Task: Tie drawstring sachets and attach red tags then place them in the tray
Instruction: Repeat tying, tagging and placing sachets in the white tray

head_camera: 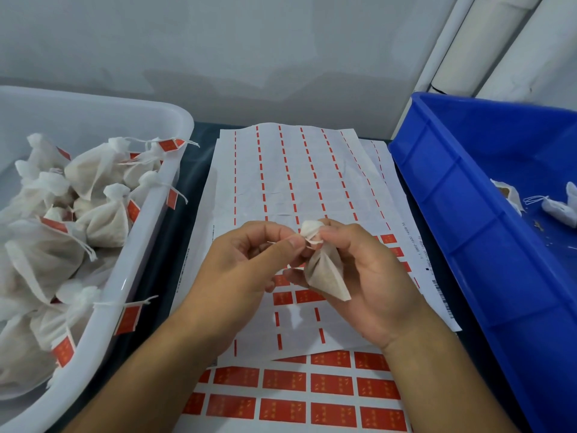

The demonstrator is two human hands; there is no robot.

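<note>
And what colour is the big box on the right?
Blue: the bin shows best in the head view.

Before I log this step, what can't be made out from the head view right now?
- Knot on the sachet: the left hand and right hand pinch its neck, so the fingers hide it.
- Print on the red tags: too small and blurred.
- White tray: left and bottom edges cut it off.
- Blue bin: right edge cuts it off; the contents are only partly seen.
</note>
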